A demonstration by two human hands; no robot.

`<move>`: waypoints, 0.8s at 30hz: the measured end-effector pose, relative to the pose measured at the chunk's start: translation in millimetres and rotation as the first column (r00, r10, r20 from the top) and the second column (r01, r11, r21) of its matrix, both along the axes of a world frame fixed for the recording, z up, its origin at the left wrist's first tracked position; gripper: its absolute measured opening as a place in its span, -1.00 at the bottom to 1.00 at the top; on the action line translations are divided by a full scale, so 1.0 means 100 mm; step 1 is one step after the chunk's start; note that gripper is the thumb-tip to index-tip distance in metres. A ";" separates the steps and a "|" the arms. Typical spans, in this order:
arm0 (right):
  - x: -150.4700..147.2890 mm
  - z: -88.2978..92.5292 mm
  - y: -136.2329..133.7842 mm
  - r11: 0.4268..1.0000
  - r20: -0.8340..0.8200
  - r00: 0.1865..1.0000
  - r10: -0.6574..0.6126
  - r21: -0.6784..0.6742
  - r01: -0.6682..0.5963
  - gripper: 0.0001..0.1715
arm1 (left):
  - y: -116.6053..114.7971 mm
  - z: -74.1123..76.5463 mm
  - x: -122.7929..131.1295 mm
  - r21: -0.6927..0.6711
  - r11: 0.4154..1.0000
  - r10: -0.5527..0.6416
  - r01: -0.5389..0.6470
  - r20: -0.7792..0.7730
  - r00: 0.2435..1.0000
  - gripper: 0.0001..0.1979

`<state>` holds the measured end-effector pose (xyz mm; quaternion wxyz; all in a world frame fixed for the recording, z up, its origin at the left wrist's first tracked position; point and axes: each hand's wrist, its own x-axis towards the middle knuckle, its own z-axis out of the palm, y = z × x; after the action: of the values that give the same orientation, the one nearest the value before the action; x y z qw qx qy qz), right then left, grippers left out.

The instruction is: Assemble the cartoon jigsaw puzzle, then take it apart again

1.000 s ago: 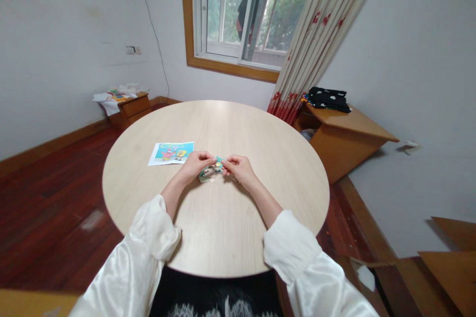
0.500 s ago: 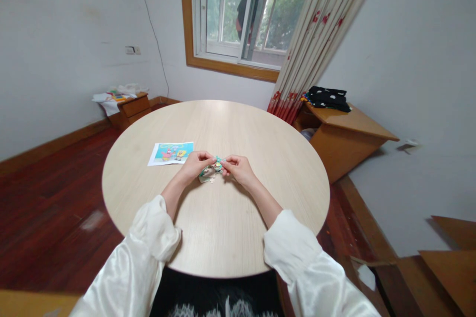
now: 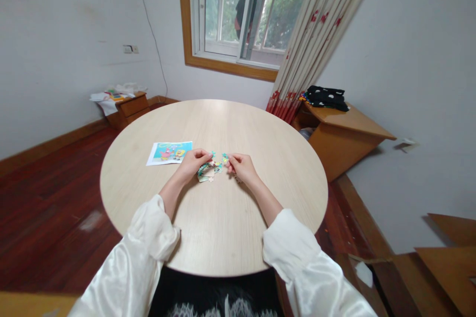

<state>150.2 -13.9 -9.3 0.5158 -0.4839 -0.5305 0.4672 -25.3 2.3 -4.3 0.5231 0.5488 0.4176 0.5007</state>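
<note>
My left hand (image 3: 195,162) pinches a small teal jigsaw puzzle piece (image 3: 212,154) between thumb and finger. A teal and yellow puzzle piece (image 3: 225,158) is gripped in my right hand (image 3: 241,164). A narrow gap separates the two pieces. Several loose puzzle pieces (image 3: 210,172) lie in a small pile on the table just below and between my hands, partly hidden by my left fingers. To the left of my left hand lies a picture sheet (image 3: 170,153) with pink and yellow cartoon figures on a teal background.
Both forearms rest over a round pale wooden table (image 3: 215,237). Behind it are a window (image 3: 238,15) and a patterned curtain (image 3: 316,34). A tilted wooden desk (image 3: 345,133) with folded black cloth (image 3: 327,97) stands right; a low cabinet (image 3: 132,105) with papers stands left.
My hands have moved slightly apart, opening a gap between the pieces they hold. More of the loose pile shows between them. The view has shifted slightly.
</note>
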 end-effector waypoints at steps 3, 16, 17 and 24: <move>0.00 0.00 0.00 0.999 -0.002 1.000 0.014 -0.037 -0.015 -0.64 | 0.01 -0.02 -0.01 0.004 1.000 0.025 -0.025 -0.015 1.000 -0.54; -0.09 0.00 -0.11 0.962 0.343 0.935 -0.092 0.273 -0.005 -0.80 | 0.07 -0.05 -0.02 -0.007 0.992 0.126 -0.126 0.080 0.989 -0.61; -0.13 0.00 -0.15 0.944 0.402 0.913 -0.069 0.323 -0.071 -0.81 | 0.07 -0.04 -0.02 -0.008 0.992 0.124 -0.124 0.090 0.988 -0.61; -0.32 -0.06 -0.22 0.869 0.638 0.764 -0.098 0.429 -0.247 -0.66 | 0.05 0.01 0.00 -0.015 0.995 0.099 -0.098 0.141 0.985 -0.64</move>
<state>118.2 -35.6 -15.6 0.3887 -0.4448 -0.7938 0.1445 -25.3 7.1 -3.7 0.5284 0.4884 0.4079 0.5620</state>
